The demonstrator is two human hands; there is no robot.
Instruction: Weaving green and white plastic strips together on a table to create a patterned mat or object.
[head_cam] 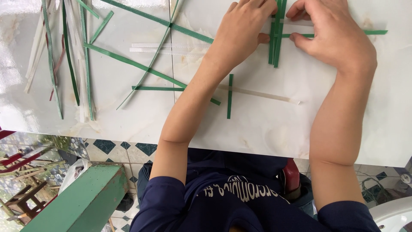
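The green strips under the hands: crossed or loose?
Crossed: upright green strips cross a horizontal one; left hand and right hand press them.

A glossy white marble-look table (266,129) carries everything. Near its far edge lies a small cross of green strips (277,36), the landmark here. Left of it, long green strips (141,68) lie crossed at angles, with two white strips (167,48) among them. Nearer than the cross, a short green strip (230,95) lies across a pale translucent strip (262,93). Far left of the cross sits a loose pile of green and white strips (64,56).
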